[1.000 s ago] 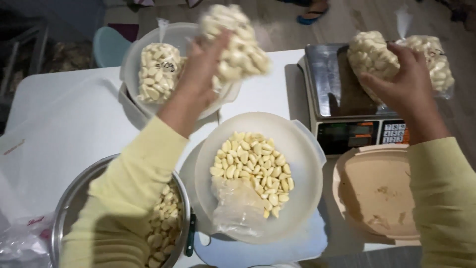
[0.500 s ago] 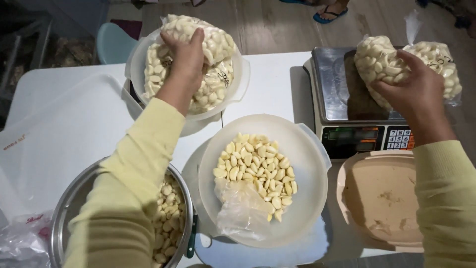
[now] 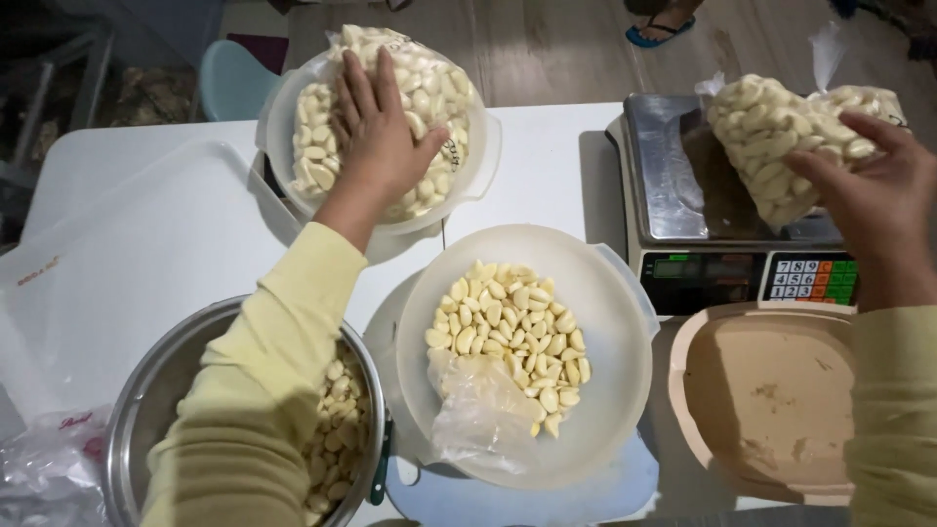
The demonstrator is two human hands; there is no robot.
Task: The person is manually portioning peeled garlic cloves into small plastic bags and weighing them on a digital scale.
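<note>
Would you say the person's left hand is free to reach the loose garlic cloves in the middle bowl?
Probably yes: the left hand only rests on a bagged garlic in the far bowl, and the loose cloves lie uncovered close by.

Bagged peeled garlic (image 3: pixel 410 88) in bowl; another bag (image 3: pixel 771 137) above scale

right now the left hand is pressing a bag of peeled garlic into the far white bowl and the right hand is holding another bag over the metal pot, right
Not quite. The left hand does rest on a bag of peeled garlic in the far white bowl, but the head view shows the right hand holding its bag of garlic over the weighing scale, not the metal pot, which sits near the left arm.
</note>
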